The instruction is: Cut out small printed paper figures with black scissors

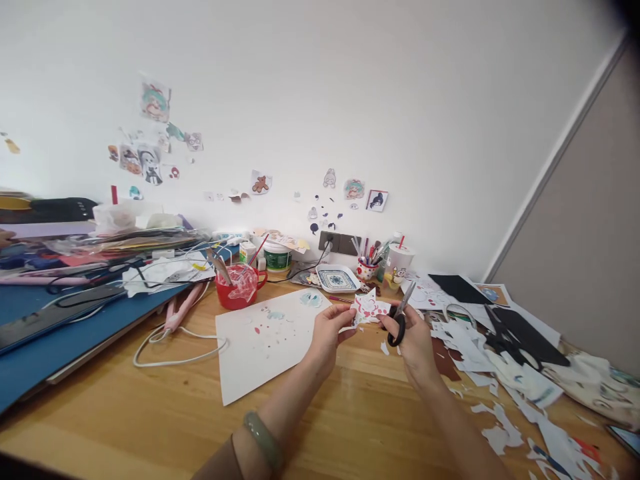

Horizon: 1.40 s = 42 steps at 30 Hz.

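Observation:
Above the wooden table, my left hand (pixel 331 331) pinches the left edge of a white paper piece (pixel 369 307) with red shapes on it. My right hand (pixel 416 337) holds black-handled scissors (pixel 399 325), their blades pointing up and away from the paper. Fingers of that hand also reach the paper's right edge. Left of my hands lies a white sheet (pixel 250 363) with small red and pale blue pieces on it. A small white scrap (pixel 385 348) rests on the table below the held paper.
A red mug (pixel 235 293) and a patterned square dish (pixel 338 279) stand behind. A pen cup (pixel 367 270) and a drink cup (pixel 399 263) are by the wall. Paper scraps (pixel 505 427) and larger black scissors (pixel 510 340) lie right. A blue board (pixel 45 340) bears clutter at left.

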Tool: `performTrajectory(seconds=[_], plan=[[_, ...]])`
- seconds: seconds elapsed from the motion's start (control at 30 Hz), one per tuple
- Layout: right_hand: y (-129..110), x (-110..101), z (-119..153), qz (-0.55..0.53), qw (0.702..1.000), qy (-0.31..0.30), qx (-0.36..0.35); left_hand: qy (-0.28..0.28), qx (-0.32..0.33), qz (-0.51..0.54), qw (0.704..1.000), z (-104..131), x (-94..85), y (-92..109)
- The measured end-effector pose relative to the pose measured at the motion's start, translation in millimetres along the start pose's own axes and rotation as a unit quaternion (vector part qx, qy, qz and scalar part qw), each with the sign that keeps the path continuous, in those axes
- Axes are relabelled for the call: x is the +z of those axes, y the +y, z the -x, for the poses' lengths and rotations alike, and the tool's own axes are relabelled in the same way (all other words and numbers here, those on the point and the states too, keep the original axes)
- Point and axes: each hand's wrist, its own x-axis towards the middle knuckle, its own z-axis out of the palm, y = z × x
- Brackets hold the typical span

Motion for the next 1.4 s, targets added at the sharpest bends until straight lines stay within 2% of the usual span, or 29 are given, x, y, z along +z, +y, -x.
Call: performTrajectory(seconds=[0.27,0.4,0.53,0.7,0.9,1.0,1.1,1.3,1.4], plan=[[-8.5,-20.1,-9.7,-0.007,1.000,0.003,-0.001,0.055,-0.013,-0.006,0.998,-1.2,0.5,6.3],[-11.0,-27.2,-9.7,0.009,0.999,-0.030,0.013,0.072,-0.031,0.004,0.997,-2.2,-0.1,8.2],[-7.4,-20.5,-4.5,0.015,0.996,-0.073,0.038,0.074,-0.037,0.026,0.996,-3.1,-1.0,8.8],[0.1,-2.3,5.9,-0.010,0.993,-0.103,0.051,0.051,-0.034,0.021,0.998,-0.3,0.8,9.1],[4.1,7.8,11.8,-0.025,0.996,-0.075,0.038,-0.011,-0.033,-0.037,0.999,5.6,2.8,5.8],[3.6,4.1,9.4,-0.017,0.998,-0.053,0.032,-0.047,-0.056,-0.082,0.994,6.8,3.6,2.9],[-1.0,-3.3,4.9,-0.004,0.998,-0.056,0.028,-0.065,-0.063,-0.101,0.991,6.5,4.5,2.9],[-14.9,-14.8,-0.6,0.030,0.990,-0.132,0.043,-0.058,-0.022,-0.095,0.994,4.9,4.8,14.4],[-16.3,-19.4,-2.3,0.025,0.992,-0.116,0.040,-0.035,-0.013,-0.110,0.993,4.6,4.4,17.9]])
